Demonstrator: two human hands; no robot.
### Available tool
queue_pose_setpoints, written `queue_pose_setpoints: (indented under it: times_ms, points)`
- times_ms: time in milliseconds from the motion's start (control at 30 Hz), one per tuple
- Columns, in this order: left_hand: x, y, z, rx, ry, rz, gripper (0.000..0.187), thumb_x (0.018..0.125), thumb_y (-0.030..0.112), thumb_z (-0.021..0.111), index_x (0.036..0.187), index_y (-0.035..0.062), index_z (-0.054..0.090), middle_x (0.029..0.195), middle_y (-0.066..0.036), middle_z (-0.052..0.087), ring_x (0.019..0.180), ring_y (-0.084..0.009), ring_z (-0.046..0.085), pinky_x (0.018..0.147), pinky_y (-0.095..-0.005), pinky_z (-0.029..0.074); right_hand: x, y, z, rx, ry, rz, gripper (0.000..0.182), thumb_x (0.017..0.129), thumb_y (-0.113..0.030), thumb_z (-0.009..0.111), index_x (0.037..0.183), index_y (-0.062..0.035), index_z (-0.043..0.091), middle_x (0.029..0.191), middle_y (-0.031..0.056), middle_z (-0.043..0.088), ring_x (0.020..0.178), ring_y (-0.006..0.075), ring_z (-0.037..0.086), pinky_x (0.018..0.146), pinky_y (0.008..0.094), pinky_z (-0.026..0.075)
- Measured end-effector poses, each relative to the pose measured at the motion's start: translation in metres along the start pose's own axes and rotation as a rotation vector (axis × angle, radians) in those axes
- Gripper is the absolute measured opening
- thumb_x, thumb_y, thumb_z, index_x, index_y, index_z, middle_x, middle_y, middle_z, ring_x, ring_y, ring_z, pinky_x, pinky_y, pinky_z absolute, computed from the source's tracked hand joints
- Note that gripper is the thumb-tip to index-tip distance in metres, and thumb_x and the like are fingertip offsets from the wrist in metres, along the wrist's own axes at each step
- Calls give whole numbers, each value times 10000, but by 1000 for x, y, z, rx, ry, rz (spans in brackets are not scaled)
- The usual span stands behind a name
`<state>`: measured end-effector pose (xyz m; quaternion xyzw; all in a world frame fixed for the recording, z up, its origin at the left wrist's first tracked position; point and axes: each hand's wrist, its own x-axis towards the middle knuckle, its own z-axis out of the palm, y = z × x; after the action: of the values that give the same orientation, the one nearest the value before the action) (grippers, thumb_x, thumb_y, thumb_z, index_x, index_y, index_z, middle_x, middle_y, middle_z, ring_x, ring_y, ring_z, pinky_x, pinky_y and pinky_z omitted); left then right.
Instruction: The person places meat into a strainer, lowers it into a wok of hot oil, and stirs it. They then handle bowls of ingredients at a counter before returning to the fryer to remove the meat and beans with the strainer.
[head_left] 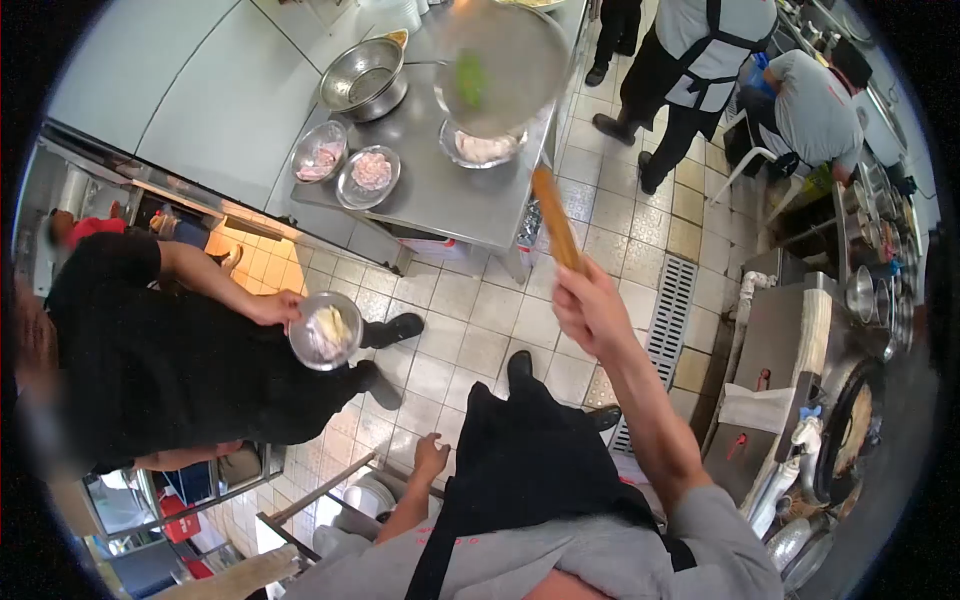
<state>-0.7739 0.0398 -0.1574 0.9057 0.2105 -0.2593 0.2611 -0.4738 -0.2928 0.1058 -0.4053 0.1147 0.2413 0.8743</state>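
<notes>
Raised in front of me, my right hand [593, 307] is wrapped around the wooden handle of a large strainer [525, 75]. The strainer's round head is blurred and hangs over the metal table; a bright green piece, too blurred to name, shows in it. Partly beneath the head is a bowl of pale meat [485, 147]. My left hand [431, 458] hangs low at my side, fingers loosely apart, holding nothing. Close to it stands a metal-framed rack [318, 498] with stacked round dishes [368, 497].
On the metal table [440, 205] stand a deep steel bowl [365, 80] and two bowls of raw meat [320, 152] [370, 175]. At left, a person in black holds a metal bowl [325, 330] of pale food. More people are at upper right. A stove with a wok [850, 430] is at right.
</notes>
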Motion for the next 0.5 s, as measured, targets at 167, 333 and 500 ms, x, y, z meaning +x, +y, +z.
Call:
queue_pose_setpoints:
  times_ms: [167,333,500]
  points:
    - [-1,2,-12,-42,-54,-77,435,784,256,653,1136,24,546,1097,-251,550,1077,-384,494,899,-425,408,159,-3,81,-348,-54,-238,189,854,-172,561,967,-41,485,555,9,419,364,88,353,294,253,236]
    - [4,0,-14,-70,0,-43,426,791,252,650,1136,24,548,1094,-252,555,1055,-370,515,887,-417,418,220,2,112,-563,207,-408,146,852,-174,564,891,-64,477,544,17,441,358,108,367,300,276,253]
    - [31,2,-10,-80,-118,-30,413,766,216,644,1117,17,554,1073,-238,562,1043,-376,515,892,-416,423,154,-11,43,-99,101,-175,154,871,-188,564,873,-79,456,571,25,448,378,100,375,296,272,241]
